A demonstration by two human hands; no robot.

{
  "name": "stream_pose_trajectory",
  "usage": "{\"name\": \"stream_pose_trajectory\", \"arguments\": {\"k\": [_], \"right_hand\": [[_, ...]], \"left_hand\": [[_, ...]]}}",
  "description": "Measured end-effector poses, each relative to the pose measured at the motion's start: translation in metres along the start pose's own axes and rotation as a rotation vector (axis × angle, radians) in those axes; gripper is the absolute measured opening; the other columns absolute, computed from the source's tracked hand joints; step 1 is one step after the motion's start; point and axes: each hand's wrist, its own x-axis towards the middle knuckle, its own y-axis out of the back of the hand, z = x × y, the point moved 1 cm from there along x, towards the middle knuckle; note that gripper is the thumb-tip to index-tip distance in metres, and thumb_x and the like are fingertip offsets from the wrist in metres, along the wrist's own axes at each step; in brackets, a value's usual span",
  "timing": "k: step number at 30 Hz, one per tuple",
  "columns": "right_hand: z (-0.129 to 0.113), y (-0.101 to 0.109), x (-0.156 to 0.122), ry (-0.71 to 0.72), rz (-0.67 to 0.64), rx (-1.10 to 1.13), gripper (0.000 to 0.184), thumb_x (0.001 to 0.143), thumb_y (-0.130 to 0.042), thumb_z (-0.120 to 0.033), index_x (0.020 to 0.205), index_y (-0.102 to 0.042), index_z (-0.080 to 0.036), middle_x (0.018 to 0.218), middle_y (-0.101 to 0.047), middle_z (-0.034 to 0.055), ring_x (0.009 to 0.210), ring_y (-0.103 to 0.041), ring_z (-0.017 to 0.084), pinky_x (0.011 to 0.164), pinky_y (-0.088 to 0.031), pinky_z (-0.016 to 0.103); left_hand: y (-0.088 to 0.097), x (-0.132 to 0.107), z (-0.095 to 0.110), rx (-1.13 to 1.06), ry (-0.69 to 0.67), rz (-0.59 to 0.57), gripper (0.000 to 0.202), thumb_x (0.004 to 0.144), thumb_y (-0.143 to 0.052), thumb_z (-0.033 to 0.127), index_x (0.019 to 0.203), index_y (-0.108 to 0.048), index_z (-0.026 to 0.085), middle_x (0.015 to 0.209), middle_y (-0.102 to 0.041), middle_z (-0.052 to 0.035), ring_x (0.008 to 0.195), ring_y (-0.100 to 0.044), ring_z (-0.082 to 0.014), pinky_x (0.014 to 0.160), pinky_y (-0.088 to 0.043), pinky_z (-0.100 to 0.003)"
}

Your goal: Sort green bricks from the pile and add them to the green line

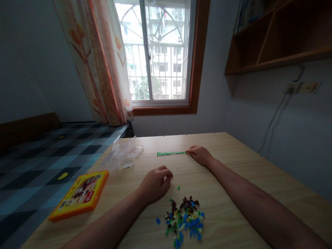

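My right hand (pixel 201 155) reaches across the table to the right end of a row of small green bricks (pixel 171 153). Its thumb and forefinger are pinched there, over what looks like the last green piece, which the fingertips partly hide. My left hand (pixel 157 183) rests on the tabletop with its fingers curled and the tips close together; whether anything is between them cannot be made out. Just right of it lies a single green brick (pixel 178 187). Nearer to me is a loose pile of small building bricks (pixel 190 221) in blue, brown, green, yellow and white.
A yellow and orange box (pixel 80 195) lies at the table's left edge. Behind it are clear plastic bags and trays (pixel 124 155). A bed with a checked cover (pixel 85 147) adjoins on the left. Wooden shelves (pixel 280 38) hang on the right wall.
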Motion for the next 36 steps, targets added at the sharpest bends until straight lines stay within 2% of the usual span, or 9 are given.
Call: {"name": "stream_pose_trajectory", "arguments": {"k": [3,8,12,15,21,30,36], "right_hand": [[0.0,0.0,-0.001,-0.011,0.01,0.002,0.027,0.098,-0.052,-0.034,0.109,-0.076,-0.028,0.108,-0.071,0.0022,0.094,-0.066,0.015,0.082,-0.047,0.023],[-0.002,0.001,-0.005,-0.058,0.087,0.022,0.035,0.097,-0.048,-0.026,0.125,-0.069,-0.022,0.114,-0.07,0.006,0.102,-0.064,0.017,0.088,-0.047,0.024],[-0.009,0.002,-0.008,-0.047,0.117,0.04,0.033,0.096,-0.048,-0.025,0.121,-0.071,-0.02,0.11,-0.07,0.006,0.096,-0.064,0.016,0.087,-0.047,0.024],[-0.018,0.004,-0.011,-0.048,0.086,0.015,0.032,0.095,-0.049,-0.027,0.116,-0.073,-0.021,0.105,-0.07,0.0055,0.088,-0.065,0.015,0.081,-0.047,0.023],[-0.028,0.005,-0.01,-0.128,-0.016,-0.103,0.034,0.099,-0.045,-0.032,0.119,-0.072,-0.026,0.109,-0.069,0.0043,0.092,-0.065,0.015,0.077,-0.045,0.022],[-0.03,-0.001,-0.009,-0.162,-0.028,-0.13,0.036,0.101,-0.041,-0.036,0.119,-0.071,-0.027,0.112,-0.068,0.0044,0.095,-0.065,0.016,0.076,-0.045,0.022],[-0.029,-0.002,-0.009,-0.164,-0.036,-0.132,0.035,0.101,-0.042,-0.037,0.114,-0.073,-0.026,0.11,-0.068,0.005,0.093,-0.065,0.015,0.076,-0.045,0.021]], "left_hand": [[0.0,0.0,0.001,-0.005,0.005,0.003,0.019,0.086,-0.053,0.015,0.084,-0.071,0.02,0.088,-0.067,-0.0029,0.071,-0.06,-0.0136,0.066,-0.044,-0.024],[0.0,0.0,0.001,-0.006,0.002,0.007,0.019,0.086,-0.053,0.015,0.084,-0.071,0.02,0.088,-0.067,-0.0025,0.072,-0.06,-0.0136,0.069,-0.044,-0.025],[0.0,0.0,0.0,-0.004,0.0,-0.001,0.018,0.085,-0.054,0.015,0.084,-0.071,0.02,0.088,-0.067,-0.0025,0.072,-0.06,-0.0135,0.068,-0.044,-0.025],[0.001,0.0,0.002,-0.004,-0.004,-0.002,0.018,0.085,-0.054,0.015,0.084,-0.071,0.02,0.088,-0.067,-0.0028,0.07,-0.059,-0.0134,0.067,-0.043,-0.024],[0.001,0.0,0.004,0.003,-0.008,0.0,0.02,0.085,-0.052,0.015,0.084,-0.072,0.02,0.087,-0.067,-0.0033,0.072,-0.06,-0.014,0.068,-0.043,-0.025],[0.001,0.0,0.004,0.003,0.01,-0.004,0.02,0.084,-0.053,0.014,0.084,-0.072,0.019,0.088,-0.067,-0.003,0.068,-0.058,-0.0128,0.063,-0.042,-0.024],[0.001,0.001,0.003,0.012,0.009,-0.018,0.02,0.084,-0.053,0.015,0.084,-0.073,0.02,0.089,-0.068,-0.0035,0.072,-0.06,-0.014,0.066,-0.044,-0.025]]}}
